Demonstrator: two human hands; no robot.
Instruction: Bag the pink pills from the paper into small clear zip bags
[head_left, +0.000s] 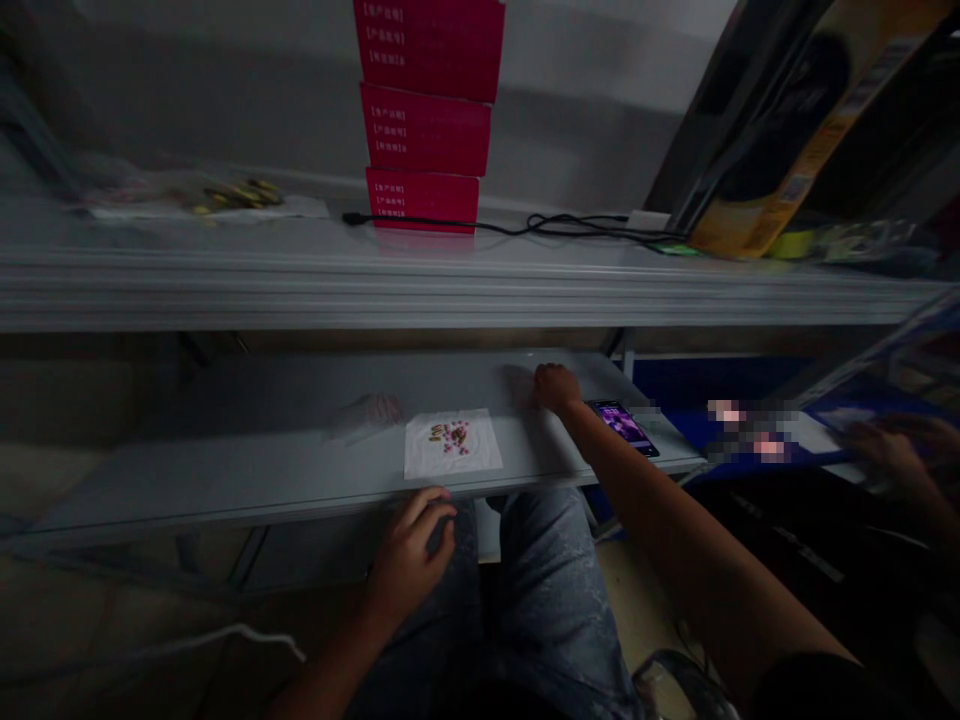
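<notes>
My right hand (556, 388) reaches far across the lower grey shelf, its fingers curled down near the surface. Something faint and see-through seems to lie beside it, but what the fingers hold, if anything, is hidden. My left hand (412, 550) hovers in front of the shelf's front edge with bent fingers, the thumb apart, and nothing visible in it. Just beyond it lies a white paper square (420, 462) with small pink and brownish-gold pieces (456, 437) grouped on it. A clear plastic bag (381, 410) with reddish marks rests left of the paper.
A lit phone (624, 427) lies right of my right forearm. Red boxes (424, 200) are stacked on the upper shelf (300, 285), with a black cable (510, 230) and a bag of yellowish pieces (240, 195). Another person's hands (889, 445) are at far right.
</notes>
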